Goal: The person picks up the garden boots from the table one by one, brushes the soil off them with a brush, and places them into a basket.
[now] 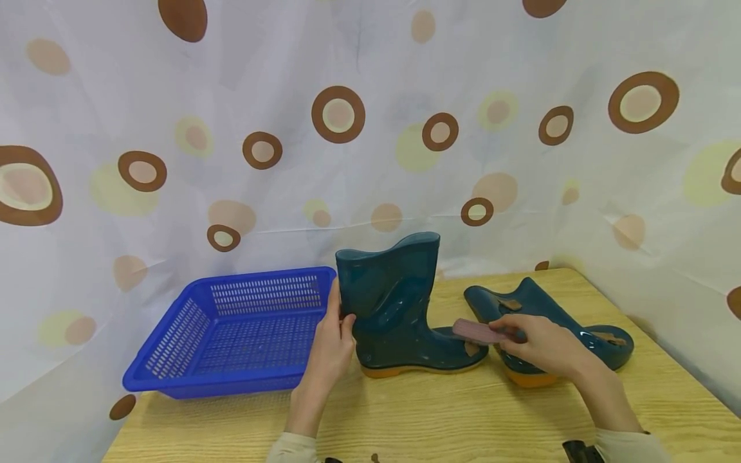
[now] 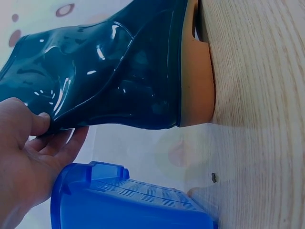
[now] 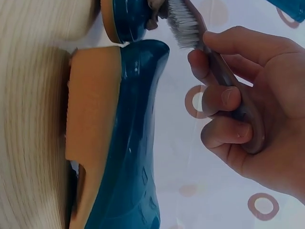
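Note:
A dark green rubber boot (image 1: 399, 308) with an orange sole stands upright on the table. My left hand (image 1: 330, 341) grips the back edge of its shaft, thumb on the near side, also seen in the left wrist view (image 2: 28, 152). A brown smear (image 1: 471, 349) marks the boot's toe. My right hand (image 1: 538, 341) holds a scrub brush (image 1: 475, 331) by its handle, fingers curled round it. The pale bristles (image 3: 182, 24) meet the toe and its brown smear in the right wrist view.
A second green boot (image 1: 544, 302) rests at the right, partly behind my right hand, with brown patches (image 1: 608, 337) on it. At the left sits a blue perforated basket (image 1: 231, 378). A patterned curtain (image 1: 370, 167) hangs behind the wooden table (image 1: 405, 411).

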### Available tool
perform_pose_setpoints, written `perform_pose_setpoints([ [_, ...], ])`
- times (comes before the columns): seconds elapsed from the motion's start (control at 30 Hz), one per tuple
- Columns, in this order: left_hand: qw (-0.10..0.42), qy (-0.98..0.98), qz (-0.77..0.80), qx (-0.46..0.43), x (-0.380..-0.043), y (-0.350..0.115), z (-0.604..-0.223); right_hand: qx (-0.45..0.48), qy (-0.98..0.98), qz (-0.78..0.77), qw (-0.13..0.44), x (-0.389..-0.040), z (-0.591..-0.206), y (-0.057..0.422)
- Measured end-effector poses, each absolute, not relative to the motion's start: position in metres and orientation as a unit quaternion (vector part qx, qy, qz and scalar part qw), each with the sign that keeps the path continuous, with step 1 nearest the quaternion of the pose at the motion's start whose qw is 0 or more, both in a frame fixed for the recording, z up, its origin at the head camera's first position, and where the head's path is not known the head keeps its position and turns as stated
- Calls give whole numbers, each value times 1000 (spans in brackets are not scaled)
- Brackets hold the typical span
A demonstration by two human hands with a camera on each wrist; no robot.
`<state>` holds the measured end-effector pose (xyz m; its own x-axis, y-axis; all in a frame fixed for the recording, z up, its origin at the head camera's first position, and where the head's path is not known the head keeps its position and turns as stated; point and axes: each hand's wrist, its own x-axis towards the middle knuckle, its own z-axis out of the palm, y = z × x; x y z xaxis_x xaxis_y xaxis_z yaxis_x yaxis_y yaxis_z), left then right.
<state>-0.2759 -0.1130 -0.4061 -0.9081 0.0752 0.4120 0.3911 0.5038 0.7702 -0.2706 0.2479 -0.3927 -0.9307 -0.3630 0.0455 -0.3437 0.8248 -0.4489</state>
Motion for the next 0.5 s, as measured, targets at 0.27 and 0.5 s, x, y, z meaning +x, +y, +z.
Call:
perform_pose_setpoints([
  [0.27,160,-853,-479,-136,-276,-113,-407,-179,948,-257,45,-269,-389,258],
  [0.5,158,-849,-484,-139,-277,-113,-408,-174,941,-281,69,-267,-384,265],
])
